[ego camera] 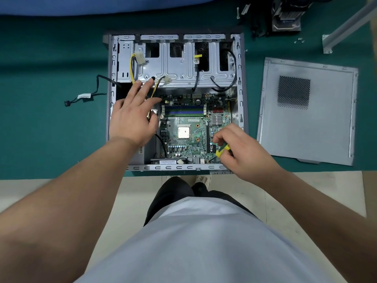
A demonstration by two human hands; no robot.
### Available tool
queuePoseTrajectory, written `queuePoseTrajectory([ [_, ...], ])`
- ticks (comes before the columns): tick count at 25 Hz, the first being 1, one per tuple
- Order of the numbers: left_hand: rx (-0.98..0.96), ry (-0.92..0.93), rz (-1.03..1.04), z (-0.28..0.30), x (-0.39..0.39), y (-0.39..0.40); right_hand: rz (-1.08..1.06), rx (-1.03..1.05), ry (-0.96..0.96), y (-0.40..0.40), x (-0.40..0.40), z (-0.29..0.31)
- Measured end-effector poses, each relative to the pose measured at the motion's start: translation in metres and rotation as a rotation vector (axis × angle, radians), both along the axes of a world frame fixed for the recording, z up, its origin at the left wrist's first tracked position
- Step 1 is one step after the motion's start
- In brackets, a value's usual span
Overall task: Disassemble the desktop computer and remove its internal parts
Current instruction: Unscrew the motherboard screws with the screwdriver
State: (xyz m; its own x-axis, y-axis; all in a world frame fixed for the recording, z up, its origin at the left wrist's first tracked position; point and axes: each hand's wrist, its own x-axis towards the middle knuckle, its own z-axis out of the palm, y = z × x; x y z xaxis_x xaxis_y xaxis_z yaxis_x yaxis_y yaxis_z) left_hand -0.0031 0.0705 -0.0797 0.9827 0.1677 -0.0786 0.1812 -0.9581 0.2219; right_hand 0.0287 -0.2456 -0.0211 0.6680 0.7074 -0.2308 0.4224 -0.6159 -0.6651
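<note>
From the head view, the case point(175, 99) lies open on its side on the green mat point(51, 129), with the board point(195, 127) still seated flat in its lower half and the bare CPU point(184, 132) in the middle. Your left hand point(133, 115) is spread wide, fingers straight, over the left edge of the board and the yellow-black cables point(133, 64); whether it presses anything you cannot tell. Your right hand point(238, 149) grips the yellow-green screwdriver point(222, 150), tip down near the board's lower right corner. The side panel point(306, 111) lies apart to the right.

Treat the board as thin, light and brittle: it probably flexes and cracks if you pry it. Once the screws are out, lift it by its bare edges, not the RAM sticks point(182, 110) or the small heatsink point(216, 120). The case's sheet-metal edges likely cut.
</note>
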Motion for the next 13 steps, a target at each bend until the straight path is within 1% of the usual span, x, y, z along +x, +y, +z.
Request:
queuePoseTrajectory([
  [13,-0.002,0.007,0.001,0.0008,-0.0001,-0.0010,-0.032,0.039,-0.010,-0.0042,-0.0028,0.0012],
])
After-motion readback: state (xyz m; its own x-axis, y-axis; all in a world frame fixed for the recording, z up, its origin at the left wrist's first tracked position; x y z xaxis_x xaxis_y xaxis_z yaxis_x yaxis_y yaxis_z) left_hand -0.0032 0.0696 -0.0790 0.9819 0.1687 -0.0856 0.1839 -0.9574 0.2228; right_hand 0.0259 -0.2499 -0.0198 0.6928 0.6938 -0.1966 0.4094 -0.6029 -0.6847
